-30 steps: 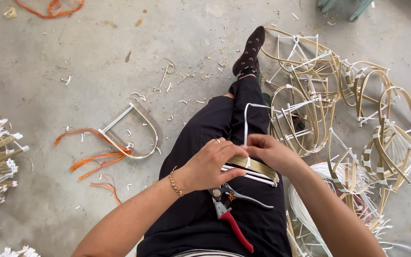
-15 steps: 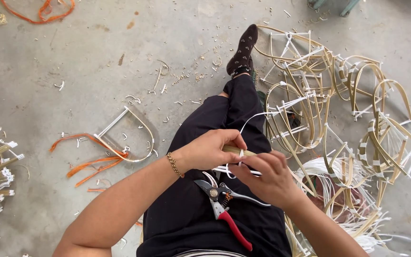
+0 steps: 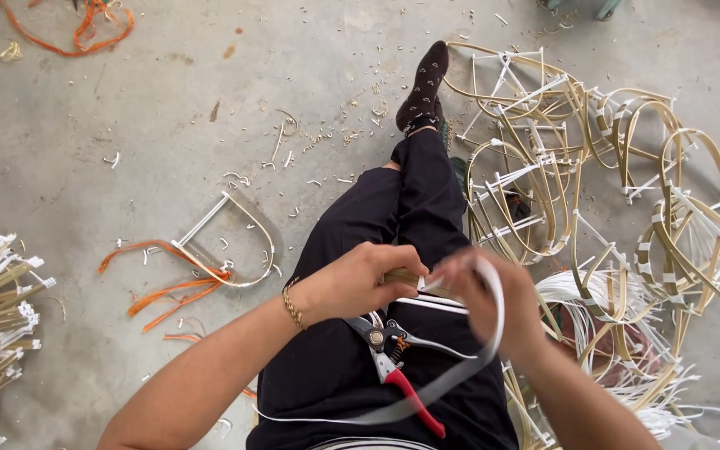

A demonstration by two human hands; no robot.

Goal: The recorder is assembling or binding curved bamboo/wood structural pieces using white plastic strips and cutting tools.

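A: What changed since a moment ago?

B: The right hand (image 3: 493, 304) has swung a loop of white strip (image 3: 493, 325) up and over itself. Before, both hands were bunched close together over the lap. Now the right hand has moved a bit to the right, and it looks blurry.

A: What is the left hand doing?

B: The left hand (image 3: 360, 282) is closed around the end of a tan cane piece (image 3: 400, 277). Its fingers curl tight on it. It sits in the middle of the frame, just above the lap.

A: And the right hand's fingers?

B: They are bent around the white strip, but the blur hides just how they pinch it. I cannot tell more.

A: Where does the strip go?

B: It starts right between the two hands, at the cane. It loops over the right hand, then runs down and left across the lap to the bottom middle of the frame. So its long way goes from the middle right to the lower left.

A: Which hand is nearer the cane?

B: The left one holds it. The right one is just beside it.

A: What else is close?

B: Red-handled cutters (image 3: 397, 371) lie on the black trousers (image 3: 377, 217), just below the left hand. A heap of bent cane frames (image 3: 593, 167) fills the right side.
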